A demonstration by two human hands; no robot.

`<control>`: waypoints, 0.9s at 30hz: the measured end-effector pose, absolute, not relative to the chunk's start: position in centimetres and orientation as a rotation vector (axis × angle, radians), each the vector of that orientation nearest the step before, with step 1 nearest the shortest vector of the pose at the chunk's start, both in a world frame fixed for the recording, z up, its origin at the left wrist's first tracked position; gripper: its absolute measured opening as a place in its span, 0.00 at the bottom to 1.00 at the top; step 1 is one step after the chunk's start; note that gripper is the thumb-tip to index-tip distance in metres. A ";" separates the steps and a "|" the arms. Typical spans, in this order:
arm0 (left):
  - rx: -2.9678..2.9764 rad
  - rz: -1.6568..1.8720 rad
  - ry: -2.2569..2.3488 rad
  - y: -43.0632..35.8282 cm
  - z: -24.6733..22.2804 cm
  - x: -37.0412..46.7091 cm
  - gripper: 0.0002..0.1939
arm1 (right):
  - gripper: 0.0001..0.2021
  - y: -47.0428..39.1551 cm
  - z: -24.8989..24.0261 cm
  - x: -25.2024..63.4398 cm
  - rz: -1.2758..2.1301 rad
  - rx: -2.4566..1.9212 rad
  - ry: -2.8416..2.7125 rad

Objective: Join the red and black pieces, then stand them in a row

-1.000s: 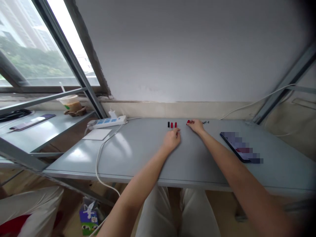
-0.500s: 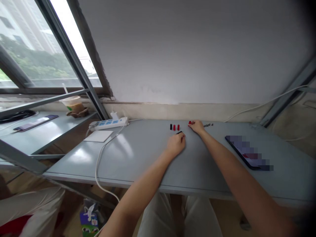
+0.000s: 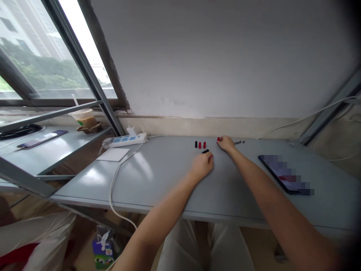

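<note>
My left hand (image 3: pixel 203 165) rests on the grey desk, its fingers closed around a small black cylinder (image 3: pixel 205 151) whose end sticks out past them. Further back, the fingertips of my right hand (image 3: pixel 227 143) pinch a small red cylinder (image 3: pixel 218 139) at the desk surface. Left of it stand a black cylinder (image 3: pixel 196 144), a red cylinder (image 3: pixel 200 145) and another red cylinder (image 3: pixel 204 145), upright in a short row. Just right of my right hand lie several tiny dark metal pieces (image 3: pixel 239 142), too small to name.
A phone (image 3: pixel 282 175) lies right of my right forearm. At the left are a power strip (image 3: pixel 128 140), a white flat square (image 3: pixel 113 154) and a white cable (image 3: pixel 113 180) hanging over the front edge. The wall (image 3: pixel 211 67) rises behind the desk.
The whole view has shifted very slightly. Both hands stay in about the same places on the desk, with the black and red cylinders still in their fingers.
</note>
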State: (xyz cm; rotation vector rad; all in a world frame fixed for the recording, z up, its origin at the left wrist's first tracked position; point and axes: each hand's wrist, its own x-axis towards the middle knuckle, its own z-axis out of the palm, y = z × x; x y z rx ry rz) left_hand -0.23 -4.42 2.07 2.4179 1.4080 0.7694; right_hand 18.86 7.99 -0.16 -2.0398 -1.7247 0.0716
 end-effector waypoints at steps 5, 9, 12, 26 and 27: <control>2.428 0.778 1.408 -4.4 1.9 -0.2 0.14 | 0.10 8.1 0.2 19.0 0.086 -2.067 -1.759; 2.426 0.775 1.427 -4.2 1.5 -0.1 0.14 | 0.10 8.2 0.4 19.1 0.059 -2.072 -1.782; 2.429 0.780 1.425 -4.1 1.4 -0.1 0.14 | 0.09 8.3 0.3 19.1 0.075 -2.089 -1.779; 2.417 0.775 1.421 -4.3 1.5 0.0 0.14 | 0.05 8.6 0.3 20.1 0.151 -2.118 -1.815; 2.416 0.775 1.426 -4.3 1.6 0.0 0.14 | 0.05 8.6 0.3 20.1 0.157 -2.126 -1.809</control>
